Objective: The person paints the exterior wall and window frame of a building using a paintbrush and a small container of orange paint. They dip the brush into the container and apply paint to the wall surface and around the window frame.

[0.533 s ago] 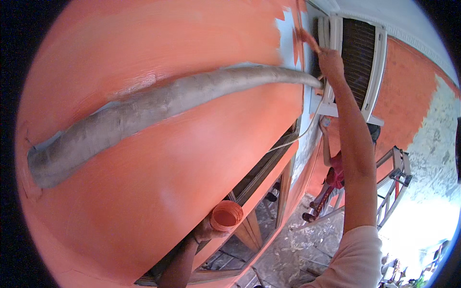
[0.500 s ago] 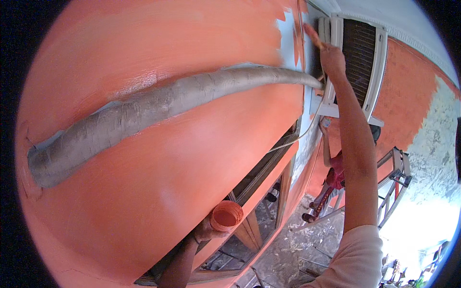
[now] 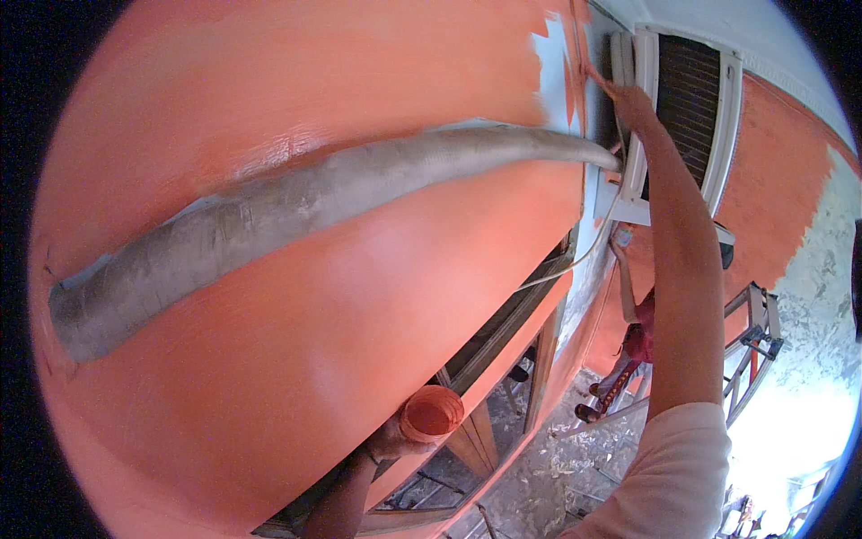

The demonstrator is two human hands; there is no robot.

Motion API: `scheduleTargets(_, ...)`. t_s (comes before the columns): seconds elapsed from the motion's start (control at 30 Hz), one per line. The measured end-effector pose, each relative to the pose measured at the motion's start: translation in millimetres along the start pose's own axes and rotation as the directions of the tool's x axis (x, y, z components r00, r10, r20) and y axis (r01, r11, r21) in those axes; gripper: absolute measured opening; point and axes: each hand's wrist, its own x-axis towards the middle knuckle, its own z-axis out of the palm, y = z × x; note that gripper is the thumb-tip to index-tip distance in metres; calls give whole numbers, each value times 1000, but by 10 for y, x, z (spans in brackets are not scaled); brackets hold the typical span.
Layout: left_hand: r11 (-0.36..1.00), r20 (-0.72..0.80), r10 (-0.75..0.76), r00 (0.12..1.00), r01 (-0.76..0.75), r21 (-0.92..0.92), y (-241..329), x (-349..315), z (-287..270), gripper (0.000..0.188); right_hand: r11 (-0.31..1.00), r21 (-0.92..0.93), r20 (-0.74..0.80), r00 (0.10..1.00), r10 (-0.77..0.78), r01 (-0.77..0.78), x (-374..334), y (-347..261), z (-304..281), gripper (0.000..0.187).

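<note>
High at the wall's far corner, my right hand (image 3: 635, 108) is closed round a paintbrush (image 3: 604, 83) with orange paint on it. The brush end lies close to the orange strip beside the unpainted pale patch (image 3: 555, 72). Low in the view, my left hand (image 3: 389, 442) grips an orange, paint-coated cup (image 3: 432, 414), its mouth facing up, with orange paint inside. Between my hands a thick grey wrapped pipe (image 3: 314, 184) crosses the orange wall (image 3: 296, 296) and runs to the corner behind the white air-conditioner unit (image 3: 690, 117).
A thin white cable (image 3: 575, 262) hangs beside the unit. Below are a wooden window frame (image 3: 480, 436) and a paint-spattered floor (image 3: 530, 476). Another person (image 3: 639, 337) reaches up the adjoining wall near a ladder (image 3: 754, 337). That wall is partly orange, partly patchy pale.
The whole view has shifted, so the wall and unit sit further right. My brush tip has come a little lower along the corner. The cup stays in my left hand.
</note>
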Motion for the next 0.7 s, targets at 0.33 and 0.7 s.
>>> scheduleTargets(0.33, 1000, 42, -15, 999, 14, 17, -49, 111, 10, 109, 997, -71, -235, 972, 23, -41, 249, -174, -413, 34)
scheduleTargets(0.7, 999, 34, -21, 999, 19, 43, -90, 70, 19, 112, 918, -372, 68, 990, -122, 139, -94, 415, 69, 28)
